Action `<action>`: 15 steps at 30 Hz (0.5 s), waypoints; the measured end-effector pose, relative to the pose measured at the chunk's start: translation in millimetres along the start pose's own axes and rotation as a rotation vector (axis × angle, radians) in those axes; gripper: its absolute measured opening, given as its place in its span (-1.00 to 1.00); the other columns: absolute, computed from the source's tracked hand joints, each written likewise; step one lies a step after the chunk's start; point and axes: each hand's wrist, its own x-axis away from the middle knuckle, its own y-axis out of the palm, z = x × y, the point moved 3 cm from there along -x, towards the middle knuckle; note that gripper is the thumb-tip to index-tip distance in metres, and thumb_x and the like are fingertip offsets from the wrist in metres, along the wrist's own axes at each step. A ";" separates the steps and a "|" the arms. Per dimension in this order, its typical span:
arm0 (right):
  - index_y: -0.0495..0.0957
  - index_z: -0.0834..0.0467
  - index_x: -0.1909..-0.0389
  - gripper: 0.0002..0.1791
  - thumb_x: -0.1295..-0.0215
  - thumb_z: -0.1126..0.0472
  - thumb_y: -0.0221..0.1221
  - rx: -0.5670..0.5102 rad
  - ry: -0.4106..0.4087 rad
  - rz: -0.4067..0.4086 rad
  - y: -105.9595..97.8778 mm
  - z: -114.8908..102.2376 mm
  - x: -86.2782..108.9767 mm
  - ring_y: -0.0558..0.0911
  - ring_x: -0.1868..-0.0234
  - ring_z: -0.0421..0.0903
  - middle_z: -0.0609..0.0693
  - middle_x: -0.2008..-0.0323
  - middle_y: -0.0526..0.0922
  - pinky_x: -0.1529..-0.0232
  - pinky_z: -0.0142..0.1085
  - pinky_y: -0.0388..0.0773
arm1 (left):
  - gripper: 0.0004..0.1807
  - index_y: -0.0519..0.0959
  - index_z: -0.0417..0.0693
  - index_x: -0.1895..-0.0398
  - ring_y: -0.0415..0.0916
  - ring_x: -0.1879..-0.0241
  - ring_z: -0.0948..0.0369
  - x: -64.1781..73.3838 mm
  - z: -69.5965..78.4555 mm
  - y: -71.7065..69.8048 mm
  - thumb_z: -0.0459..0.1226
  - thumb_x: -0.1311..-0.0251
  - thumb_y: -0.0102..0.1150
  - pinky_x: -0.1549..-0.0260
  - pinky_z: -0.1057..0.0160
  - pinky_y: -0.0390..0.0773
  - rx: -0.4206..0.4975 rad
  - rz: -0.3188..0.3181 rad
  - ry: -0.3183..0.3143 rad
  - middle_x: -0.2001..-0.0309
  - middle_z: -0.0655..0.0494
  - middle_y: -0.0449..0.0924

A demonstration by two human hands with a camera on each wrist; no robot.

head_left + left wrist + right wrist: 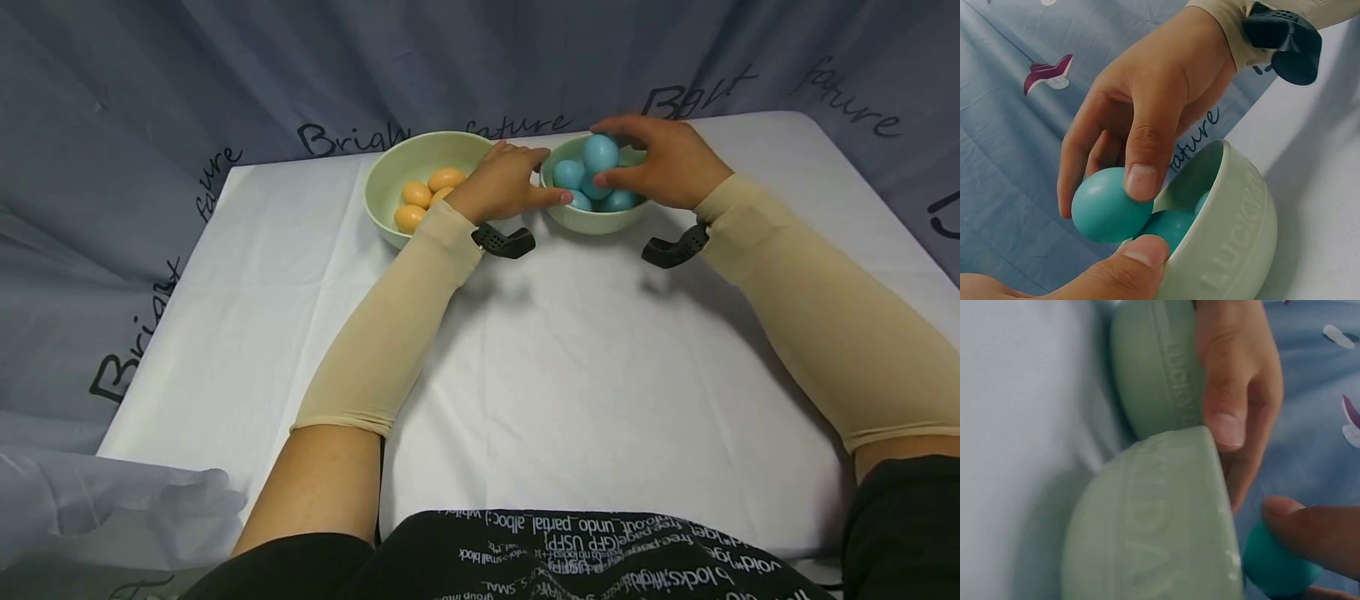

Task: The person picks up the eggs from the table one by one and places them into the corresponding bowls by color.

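My right hand [667,158] pinches a blue egg [601,154] between thumb and fingers, above the smaller pale green bowl [596,222] at the right. Several more blue eggs [568,175] lie inside that bowl. At its left rim is my left hand [498,183], thumb and fingers extended, with the thumb [1147,250] over the edge close to the eggs. In the left wrist view the held egg [1110,206] sits high at the rim, right thumb on its side. Raised lettering runs along the bowl's wall [1147,512].
A larger pale green bowl [420,154] stands to the left with several orange eggs [416,193] in it, partly behind my left wrist. White cloth [570,375] covers the table. A grey-blue curtain [450,67] with black lettering hangs behind its far edge.
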 end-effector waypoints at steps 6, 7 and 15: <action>0.19 -0.21 -0.47 -0.16 -0.19 -0.27 0.24 -0.011 0.170 0.142 -16.9 30.6 54.3 0.29 -0.40 0.13 0.05 -0.39 0.34 -0.35 0.17 0.17 | 0.09 0.04 0.08 -0.54 0.02 -0.47 0.21 -29.2 50.5 11.2 0.49 -0.06 -0.08 -0.47 0.25 -0.42 -0.021 -0.058 0.161 -0.45 0.20 0.22; 0.18 -0.22 -0.47 -0.17 -0.19 -0.28 0.23 -0.014 0.216 0.167 -20.3 36.1 64.9 0.29 -0.40 0.12 0.05 -0.39 0.35 -0.35 0.16 0.17 | 0.09 0.03 0.09 -0.54 0.01 -0.47 0.21 -33.1 60.0 13.6 0.49 -0.06 -0.08 -0.47 0.25 -0.42 -0.025 -0.069 0.187 -0.45 0.20 0.21; 0.25 0.00 -0.44 -0.22 -0.28 -0.24 0.16 0.157 0.480 0.237 -59.1 83.6 173.3 0.13 -0.46 0.22 0.15 -0.44 0.24 -0.41 0.22 0.00 | 0.10 0.02 0.09 -0.55 0.01 -0.47 0.21 -50.7 155.2 42.9 0.49 -0.05 -0.08 -0.47 0.24 -0.42 0.002 -0.132 0.425 -0.45 0.20 0.22</action>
